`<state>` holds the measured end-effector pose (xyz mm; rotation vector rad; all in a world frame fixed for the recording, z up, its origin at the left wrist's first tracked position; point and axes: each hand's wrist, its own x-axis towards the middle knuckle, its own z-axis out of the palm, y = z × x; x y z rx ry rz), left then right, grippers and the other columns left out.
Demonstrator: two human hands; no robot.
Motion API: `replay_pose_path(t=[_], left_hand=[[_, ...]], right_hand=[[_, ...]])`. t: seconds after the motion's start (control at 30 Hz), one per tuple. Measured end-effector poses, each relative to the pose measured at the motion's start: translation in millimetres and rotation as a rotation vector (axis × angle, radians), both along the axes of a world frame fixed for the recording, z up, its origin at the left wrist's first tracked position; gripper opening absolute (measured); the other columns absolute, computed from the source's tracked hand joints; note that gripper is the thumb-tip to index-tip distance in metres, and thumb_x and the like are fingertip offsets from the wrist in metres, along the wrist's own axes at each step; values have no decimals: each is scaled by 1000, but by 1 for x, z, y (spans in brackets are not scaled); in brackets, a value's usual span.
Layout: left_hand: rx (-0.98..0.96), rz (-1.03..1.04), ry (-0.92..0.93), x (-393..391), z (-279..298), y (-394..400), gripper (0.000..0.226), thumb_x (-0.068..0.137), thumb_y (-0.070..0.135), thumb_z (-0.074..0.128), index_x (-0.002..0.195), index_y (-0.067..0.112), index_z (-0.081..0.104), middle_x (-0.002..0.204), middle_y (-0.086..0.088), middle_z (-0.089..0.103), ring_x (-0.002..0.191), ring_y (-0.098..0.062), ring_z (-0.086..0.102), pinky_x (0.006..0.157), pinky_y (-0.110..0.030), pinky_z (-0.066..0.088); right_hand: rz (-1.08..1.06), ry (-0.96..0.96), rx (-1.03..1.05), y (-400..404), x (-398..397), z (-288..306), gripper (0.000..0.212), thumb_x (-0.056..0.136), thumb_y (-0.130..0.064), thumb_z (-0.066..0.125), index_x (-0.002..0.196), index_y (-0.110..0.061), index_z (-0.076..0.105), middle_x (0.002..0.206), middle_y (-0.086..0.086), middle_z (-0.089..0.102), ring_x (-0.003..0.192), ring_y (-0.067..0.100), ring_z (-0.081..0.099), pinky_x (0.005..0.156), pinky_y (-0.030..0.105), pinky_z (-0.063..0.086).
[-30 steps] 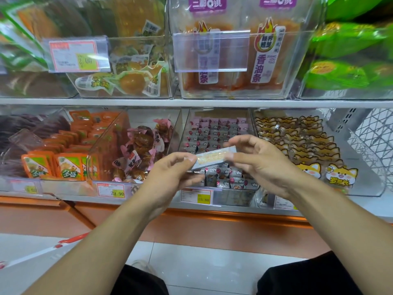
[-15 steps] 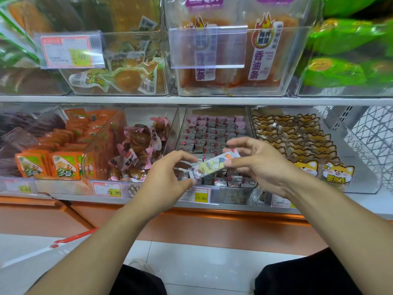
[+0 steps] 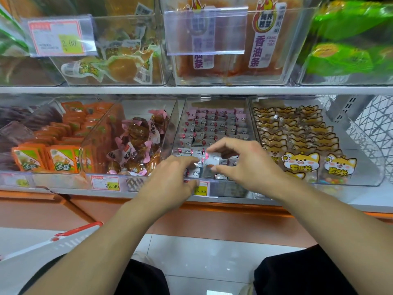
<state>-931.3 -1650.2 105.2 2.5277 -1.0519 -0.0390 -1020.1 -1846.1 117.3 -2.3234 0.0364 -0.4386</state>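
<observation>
snack packet (image 3: 215, 158), small, white with pink print, is held just above the front rows of the clear bin (image 3: 228, 188) on the lower shelf (image 3: 63, 190). its long axis seems to run left to right, along the bin's front edge, with its broad face turned up. blur hides its print and its exact ends. the right hand (image 3: 244, 165) pinches it, forefinger curved over the far edge and thumb under the near edge, with the other fingers loosely curled behind. the left hand (image 3: 170, 182) lies nearly flat, fingers stretched forward with their tips at the packet's left end. its thumb is down by the bin's front lip, and it grips nothing.

the bin is rigid clear plastic with slanted walls, filled with tidy rows of small glossy film packets (image 3: 214, 124) of the same kind. a yellow price tag (image 3: 201, 190) on its front shows "5.80" beside the left thumb. the tag to the left (image 3: 106, 184) reads "29.90", below brown lumps in twisted pink wrappers (image 3: 138, 143). flat orange sachets (image 3: 61, 162) stand further left, and cat-faced packets (image 3: 302, 163) lie to the right. on the shelf above, a tag (image 3: 71, 43) reads "2.00" and a tall label (image 3: 260, 50) reads "香油条" under a flame mark.
</observation>
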Motion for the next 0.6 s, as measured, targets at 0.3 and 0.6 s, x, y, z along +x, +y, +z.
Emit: replay_pose_path(t=[0.3, 0.6], left_hand=[[-91, -80, -75, -7, -6, -6, 55, 89, 34, 71, 142, 30, 54, 137, 9, 60, 128, -10, 46, 110, -32, 38], [101, -141, -195, -15, -11, -20, 36, 89, 37, 64, 123, 25, 62, 123, 6, 67, 121, -18, 55, 106, -35, 38]], right_hand=[[-66, 227, -336, -3, 4, 6, 28, 86, -38, 78, 114, -33, 75, 93, -17, 67, 87, 4, 57, 80, 27, 48], [-189, 268, -294, 3, 5, -1, 13, 94, -30, 66, 81, -29, 63, 80, -15, 66, 81, 8, 62, 73, 33, 53]])
